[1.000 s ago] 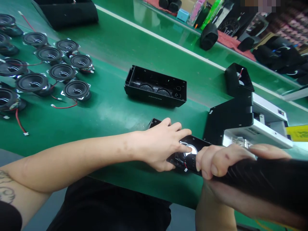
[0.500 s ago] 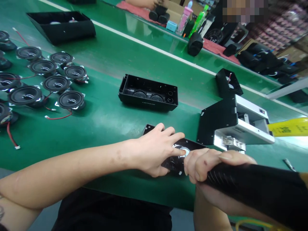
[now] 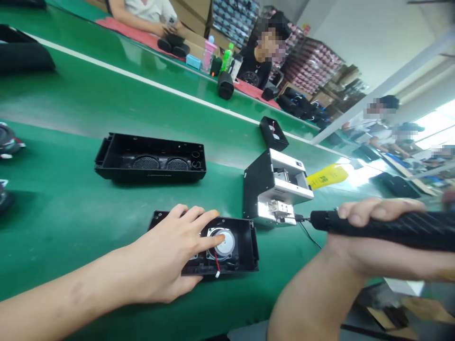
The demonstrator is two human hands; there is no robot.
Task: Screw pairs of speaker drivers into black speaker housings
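My left hand (image 3: 174, 258) is laid across a black plastic speaker housing (image 3: 245, 251), with the thumb at its near wall and fingers over the far wall. One fingertip presses on the round silver back of a speaker (image 3: 227, 246) seated inside. A red lead with a white plug hangs from that speaker; another beside it is mostly hidden under my hand. My right hand (image 3: 377, 227) is wrapped around a black electric screwdriver (image 3: 327, 220), held level. The screwdriver's bit points left, at the front of a screw feeder (image 3: 259, 189), where contact is hard to make out.
Behind lies another open housing (image 3: 113, 173) with two round grilles. Loose speakers (image 3: 7, 139) sit at the left edge. A smaller black box (image 3: 273, 135) stands behind the feeder, near a yellow strip (image 3: 329, 176). Across the table are bottles (image 3: 209, 54) and seated people.
My right hand has carried the screwdriver from the housing over to the screw feeder. My left hand stays on the housing. The view has swung right and up.
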